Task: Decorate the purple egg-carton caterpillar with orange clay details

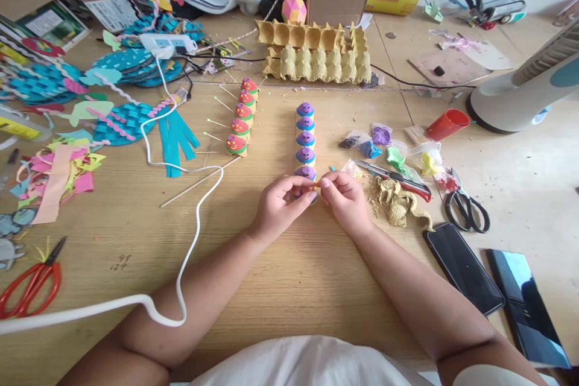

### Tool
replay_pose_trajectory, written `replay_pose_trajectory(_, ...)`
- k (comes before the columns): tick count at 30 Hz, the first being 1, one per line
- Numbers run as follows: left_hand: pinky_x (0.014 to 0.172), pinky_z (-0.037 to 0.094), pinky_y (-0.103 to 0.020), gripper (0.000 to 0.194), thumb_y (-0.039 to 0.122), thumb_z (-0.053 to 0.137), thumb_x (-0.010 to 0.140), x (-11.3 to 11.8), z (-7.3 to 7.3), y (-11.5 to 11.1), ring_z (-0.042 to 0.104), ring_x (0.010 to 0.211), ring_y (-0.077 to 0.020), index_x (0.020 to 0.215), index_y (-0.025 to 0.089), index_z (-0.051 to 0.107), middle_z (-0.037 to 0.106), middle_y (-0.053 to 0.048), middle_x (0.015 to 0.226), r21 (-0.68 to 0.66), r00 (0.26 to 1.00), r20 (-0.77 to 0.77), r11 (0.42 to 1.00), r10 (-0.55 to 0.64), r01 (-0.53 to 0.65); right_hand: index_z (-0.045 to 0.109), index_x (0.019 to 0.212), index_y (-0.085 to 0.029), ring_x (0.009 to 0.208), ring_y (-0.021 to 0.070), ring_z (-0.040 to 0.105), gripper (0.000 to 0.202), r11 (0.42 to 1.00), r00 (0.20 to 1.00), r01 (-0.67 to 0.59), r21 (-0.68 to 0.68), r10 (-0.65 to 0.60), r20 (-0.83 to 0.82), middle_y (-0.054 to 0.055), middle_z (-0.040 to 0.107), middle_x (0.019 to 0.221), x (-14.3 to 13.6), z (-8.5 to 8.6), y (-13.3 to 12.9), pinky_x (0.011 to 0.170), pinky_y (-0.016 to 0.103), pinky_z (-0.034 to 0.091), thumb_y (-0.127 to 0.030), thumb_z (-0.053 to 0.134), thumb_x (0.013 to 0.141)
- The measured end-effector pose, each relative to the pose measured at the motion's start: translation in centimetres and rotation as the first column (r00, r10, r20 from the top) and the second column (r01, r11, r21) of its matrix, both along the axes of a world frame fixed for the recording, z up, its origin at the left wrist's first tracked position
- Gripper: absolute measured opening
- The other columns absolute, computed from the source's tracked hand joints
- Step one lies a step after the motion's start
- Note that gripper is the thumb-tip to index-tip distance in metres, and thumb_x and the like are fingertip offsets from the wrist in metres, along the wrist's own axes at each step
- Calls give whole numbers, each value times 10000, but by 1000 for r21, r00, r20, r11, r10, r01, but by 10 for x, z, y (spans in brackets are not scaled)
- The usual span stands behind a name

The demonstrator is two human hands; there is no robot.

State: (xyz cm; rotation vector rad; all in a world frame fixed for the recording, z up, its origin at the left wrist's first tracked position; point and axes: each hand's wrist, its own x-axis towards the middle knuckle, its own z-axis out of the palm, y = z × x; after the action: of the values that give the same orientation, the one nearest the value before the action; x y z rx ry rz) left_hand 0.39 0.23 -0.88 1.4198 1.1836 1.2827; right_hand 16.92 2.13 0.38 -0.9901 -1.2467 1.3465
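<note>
My left hand [283, 205] and my right hand [347, 202] meet fingertip to fingertip, both closed in a pinch on a tiny orange bit of modelling clay [316, 184]. Just beneath and beyond them stands a strip of egg-carton cups [306, 140] topped with purple and blue clay, with small faces pressed on; my fingers partly cover its near end. To the left lies a similar strip [239, 126] in red and green, with thin green-tipped sticks poking out along its side.
Small bags of coloured clay [398, 158], a utility knife [398, 180], carton scraps [398, 202] and black-handled scissors [465, 208] lie to the right. Two phones [464, 265] rest nearer. A white cable [199, 217] crosses the left side. Egg cartons [325, 63] stand behind.
</note>
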Motion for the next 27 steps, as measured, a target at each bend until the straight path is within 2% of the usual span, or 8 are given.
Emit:
replay_pose_trajectory(7, 778, 554, -282, 219, 399, 749, 909, -3, -4, 0, 683, 819, -165, 988, 200, 796, 779, -65, 938, -19, 999, -27, 999, 42, -43, 635, 812, -206, 532, 96, 415, 450, 1000, 1000, -10, 1, 10, -14, -56, 497, 575, 2, -3, 0, 506, 250, 344, -643, 714, 881)
replay_pose_trajectory(12, 769, 556, -278, 238, 421, 762, 899, -2, -4, 2, 679, 807, -161, 966, 194, 786, 778, -60, 921, -34, 999, 24, 999, 42, -41, 675, 967, -230, 590, 114, 477, 407, 998, 998, -56, 4, 56, -32, -45, 555, 661, 1, -3, -1, 558, 261, 416, -590, 799, 826)
replay_pose_trajectory(17, 780, 566, -273, 240, 416, 759, 901, -2, -3, 1, 697, 823, -164, 974, 188, 784, 786, -63, 933, -48, 999, 37, 998, 40, -38, 677, 896, -224, 637, 130, 546, 354, 999, 998, -54, 7, 54, -39, -1, 647, 749, -1, -2, -1, 615, 289, 481, -544, 811, 827)
replay_pose_trajectory(27, 804, 576, -265, 273, 436, 702, 945, -2, 2, 3, 734, 887, -171, 1030, 189, 780, 804, -71, 985, -45, 993, 103, 998, 58, -54, 650, 812, -212, 555, 96, 408, 396, 998, 998, 46, -45, -48, -46, -49, 527, 626, 0, -2, 1, 533, 252, 357, -570, 820, 804)
